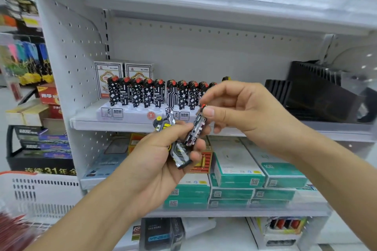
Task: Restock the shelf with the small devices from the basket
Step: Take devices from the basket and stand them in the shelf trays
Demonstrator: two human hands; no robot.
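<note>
My left hand (161, 155) is closed around a small bunch of black patterned lighters (179, 153), one of them with a yellow top. My right hand (240, 112) pinches the red-topped end of one black-and-white lighter (195, 128) that still rests in that bunch. Behind the hands, a row of matching red-capped lighters (142, 92) stands upright in a white display tray (126, 115) on the middle shelf (87, 123). A white basket (40, 193) with an orange rim sits at the lower left; its contents are blurred.
Two playing-card boxes (122, 75) stand behind the lighter row. Black slotted racks (318, 91) occupy the right of the middle shelf. Teal-and-white boxes (244, 175) fill the shelf below, and more packaged goods sit lower. Another stocked aisle lies to the left.
</note>
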